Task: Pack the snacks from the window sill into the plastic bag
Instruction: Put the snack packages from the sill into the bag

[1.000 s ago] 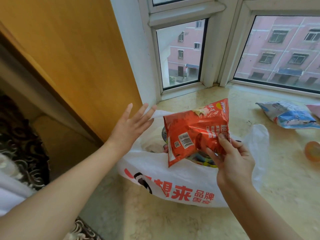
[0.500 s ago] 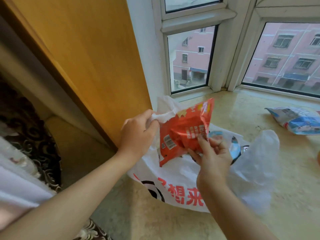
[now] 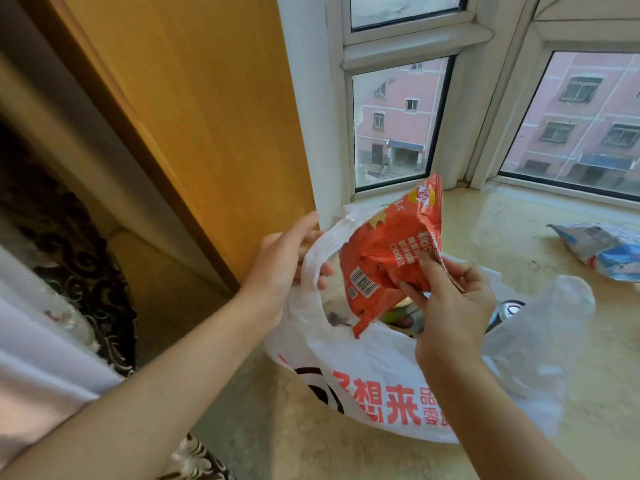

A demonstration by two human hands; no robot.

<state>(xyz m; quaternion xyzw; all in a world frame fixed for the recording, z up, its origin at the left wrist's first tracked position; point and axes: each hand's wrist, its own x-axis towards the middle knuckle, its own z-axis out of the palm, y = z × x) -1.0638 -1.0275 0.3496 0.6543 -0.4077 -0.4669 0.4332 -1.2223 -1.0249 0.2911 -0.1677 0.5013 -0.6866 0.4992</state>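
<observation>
Beside the wooden panel [image 3: 194, 109], the left hand [image 3: 282, 268] grips a handle of the white plastic bag [image 3: 374, 375], holding its mouth open on the window sill [image 3: 519, 244]. The right hand [image 3: 450, 303] pinches a red snack packet [image 3: 388, 258] just above that opening. Further right, a blue snack packet [image 3: 606, 249] lies on the sill.

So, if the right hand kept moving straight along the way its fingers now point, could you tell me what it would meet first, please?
The right hand grips the red snack packet, fingers pointing up and left. Beyond the packet, it would probably first meet the plastic bag handle held by the left hand, though depth is unclear.
</observation>
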